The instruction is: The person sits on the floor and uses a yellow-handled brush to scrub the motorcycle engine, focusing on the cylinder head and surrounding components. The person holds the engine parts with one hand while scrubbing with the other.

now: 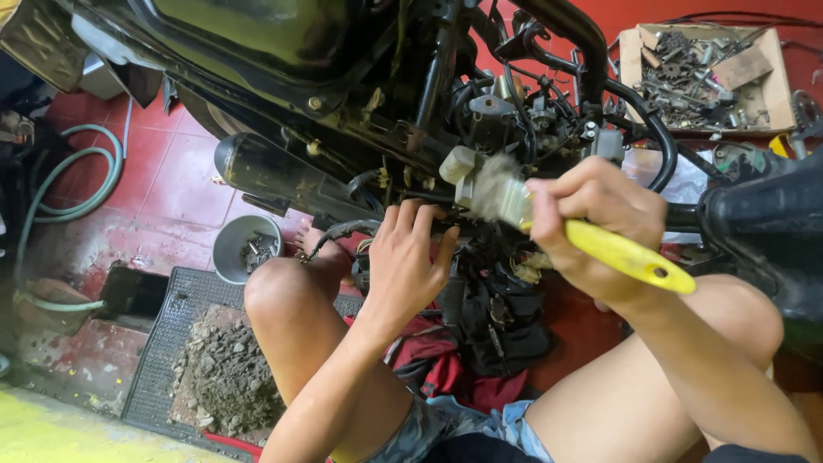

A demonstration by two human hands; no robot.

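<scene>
I look down at a black motorcycle [360, 94] with its engine parts exposed. My right hand [591, 223] grips a paintbrush [600, 244] with a yellow handle; its worn bristles [493, 189] point left against the engine area. My left hand [407, 261] reaches into the lower part of the engine, fingers curled on a dark part I cannot make out. My bare knees sit below both hands.
A grey bowl [227, 257] holding small metal parts stands on the red tiled floor at left. A black mat [159, 343] carries a pile of dirt. A green hose [73, 184] loops at far left. A cardboard box [776, 86] of metal parts lies at top right. Red rags [446, 369] lie underneath.
</scene>
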